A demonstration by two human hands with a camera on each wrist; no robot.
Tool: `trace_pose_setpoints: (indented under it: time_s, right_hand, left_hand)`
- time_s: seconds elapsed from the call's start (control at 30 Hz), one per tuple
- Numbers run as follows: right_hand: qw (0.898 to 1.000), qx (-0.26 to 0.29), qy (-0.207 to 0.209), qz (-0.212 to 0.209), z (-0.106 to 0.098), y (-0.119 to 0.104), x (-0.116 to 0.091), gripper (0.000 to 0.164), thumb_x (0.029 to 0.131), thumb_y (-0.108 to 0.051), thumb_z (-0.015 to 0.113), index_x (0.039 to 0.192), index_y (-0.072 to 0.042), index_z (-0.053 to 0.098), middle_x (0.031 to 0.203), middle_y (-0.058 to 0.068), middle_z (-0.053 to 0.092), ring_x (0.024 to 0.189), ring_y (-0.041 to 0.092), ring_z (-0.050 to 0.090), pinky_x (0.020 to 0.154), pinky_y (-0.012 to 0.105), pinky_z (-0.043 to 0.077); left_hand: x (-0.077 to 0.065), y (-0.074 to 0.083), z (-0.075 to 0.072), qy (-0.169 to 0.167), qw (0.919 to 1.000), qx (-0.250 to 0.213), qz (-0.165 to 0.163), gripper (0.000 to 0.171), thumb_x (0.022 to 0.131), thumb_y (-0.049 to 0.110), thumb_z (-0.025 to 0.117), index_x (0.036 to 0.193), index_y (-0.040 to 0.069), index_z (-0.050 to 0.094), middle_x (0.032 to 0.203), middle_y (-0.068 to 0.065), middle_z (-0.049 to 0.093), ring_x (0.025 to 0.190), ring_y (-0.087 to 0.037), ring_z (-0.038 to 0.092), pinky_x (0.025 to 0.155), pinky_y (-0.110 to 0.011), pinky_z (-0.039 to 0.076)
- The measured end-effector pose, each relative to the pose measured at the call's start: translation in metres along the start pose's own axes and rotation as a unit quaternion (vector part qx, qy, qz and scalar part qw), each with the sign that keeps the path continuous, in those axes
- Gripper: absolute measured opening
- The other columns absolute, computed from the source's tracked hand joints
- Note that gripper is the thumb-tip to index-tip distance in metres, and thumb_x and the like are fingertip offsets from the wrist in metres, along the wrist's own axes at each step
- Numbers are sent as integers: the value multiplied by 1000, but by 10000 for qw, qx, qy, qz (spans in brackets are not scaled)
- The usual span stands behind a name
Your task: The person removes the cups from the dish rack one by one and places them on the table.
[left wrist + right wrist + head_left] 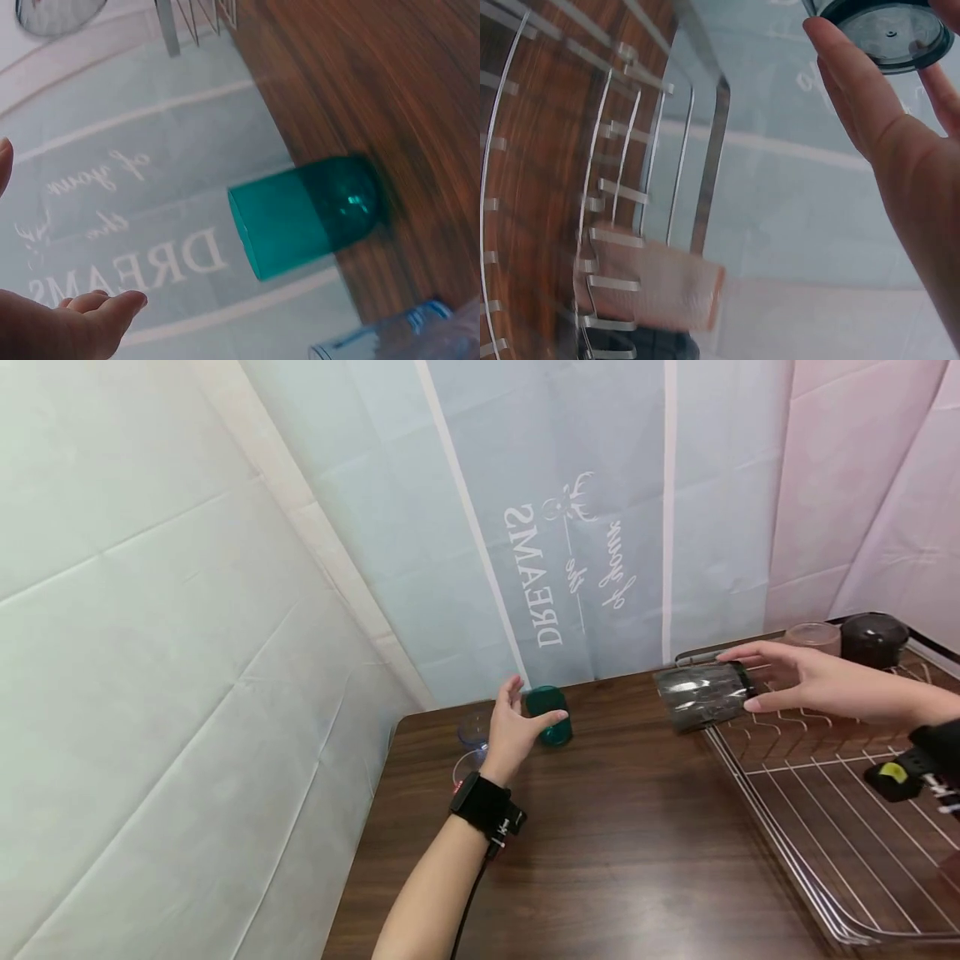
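Note:
My right hand [817,683] grips a grey see-through cup [693,697] by its base end. The cup is tilted on its side, mouth to the left, above the near-left corner of the rack's back part. In the right wrist view the round cup base [891,34] sits between fingers and thumb. My left hand [512,737] has its fingers and thumb spread beside a teal cup [546,698] that stands on the table. The left wrist view shows the teal cup [289,217] apart from the fingers.
Clear bluish cups [471,729] stand left of my left hand, partly hidden by it. A metal wire dish rack [832,763] occupies the right side of the wooden table [600,860]. A pinkish cup [813,636] and a black cup [873,642] sit at its back. Cloth hangs behind the table.

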State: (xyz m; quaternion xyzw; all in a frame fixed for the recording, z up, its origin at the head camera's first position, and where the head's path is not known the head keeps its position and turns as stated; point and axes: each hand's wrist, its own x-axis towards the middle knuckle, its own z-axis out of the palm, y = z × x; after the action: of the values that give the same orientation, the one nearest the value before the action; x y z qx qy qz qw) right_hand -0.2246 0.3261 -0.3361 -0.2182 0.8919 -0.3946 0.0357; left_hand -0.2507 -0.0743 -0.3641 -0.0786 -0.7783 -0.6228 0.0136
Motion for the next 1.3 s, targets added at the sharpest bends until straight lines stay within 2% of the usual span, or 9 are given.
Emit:
trace_pose_setpoints:
  time_s: [0.3, 0.43, 0.53, 0.77, 0.87, 0.97, 1.17, 1.23, 1.3]
  right_hand:
    - [9935, 1096, -265, -172, 22, -30, 13, 63, 101, -12, 66, 156, -21, 38, 151, 16, 40, 131, 11, 46, 84, 24, 52]
    - [9722, 2264, -380, -456, 38, -41, 19, 61, 104, -4, 58, 158, -20, 33, 151, 10, 38, 126, 15, 55, 91, 26, 55]
    - [9222, 3720, -594, -868, 51, -40, 24, 58, 106, 6, 46, 157, -18, 34, 148, 5, 43, 123, 17, 61, 98, 31, 54]
    - [7578, 6259, -1145, -1447, 81, -43, 35, 55, 107, 11, 30, 151, -17, 49, 147, 6, 53, 133, 22, 55, 108, 41, 46]
    - [7207, 6638, -1388, -1440, 91, -49, 37, 54, 108, 8, 27, 150, -16, 51, 149, 6, 52, 136, 23, 52, 112, 41, 42]
    - [7233, 6595, -1513, -1375, 98, -54, 39, 52, 109, 5, 27, 151, -16, 49, 150, 6, 51, 137, 23, 51, 113, 41, 40]
    - [7736, 6022, -1588, -1167, 101, -56, 40, 55, 109, 5, 33, 158, -15, 22, 154, 4, 43, 140, 22, 48, 114, 40, 39]
    - [8007, 5689, -1586, -1002, 97, -56, 41, 60, 108, 6, 37, 160, -12, 14, 155, 8, 38, 139, 21, 48, 114, 40, 40]
    - [8437, 5102, -1476, -780, 90, -56, 39, 63, 107, 5, 42, 161, -10, 13, 156, 13, 33, 136, 21, 52, 111, 37, 43]
  left_hand:
    - [-1, 9, 12, -823, 9949, -586, 71, 95, 89, 8, 82, 163, 10, 24, 165, -5, 31, 152, -20, 27, 121, -43, 30]
    - [-7, 16, 23, -1103, 9882, -1055, 96, 93, 86, -1, 81, 162, 14, 29, 162, 2, 36, 148, -15, 34, 120, -43, 31]
    - [-13, 21, 27, -1304, 9819, -1351, 262, 94, 86, -6, 79, 162, 15, 28, 161, 4, 37, 147, -13, 35, 118, -36, 35]
    - [-20, 31, 35, -1802, 9625, -1915, 659, 97, 88, -8, 76, 164, 12, 21, 166, -2, 27, 149, -17, 33, 117, -35, 35]
    - [-22, 36, 39, -1818, 9510, -2348, 859, 95, 88, -3, 78, 164, 11, 21, 164, -3, 32, 148, -21, 36, 116, -38, 37]
    - [-25, 41, 39, -1827, 9384, -2738, 1054, 102, 86, 13, 85, 164, 9, 19, 161, -5, 38, 148, -27, 36, 113, -37, 42]
    - [-26, 45, 36, -1614, 9338, -3001, 1089, 111, 78, 31, 91, 162, 5, 23, 156, -10, 43, 141, -29, 47, 106, -36, 49]
    - [-26, 45, 35, -1533, 9370, -2957, 1053, 98, 84, 19, 88, 160, 5, 28, 155, -13, 45, 138, -29, 51, 105, -36, 50]
    - [-24, 45, 35, -1425, 9438, -2811, 1001, 87, 88, 6, 82, 159, 6, 32, 153, -14, 47, 136, -29, 53, 103, -36, 51]
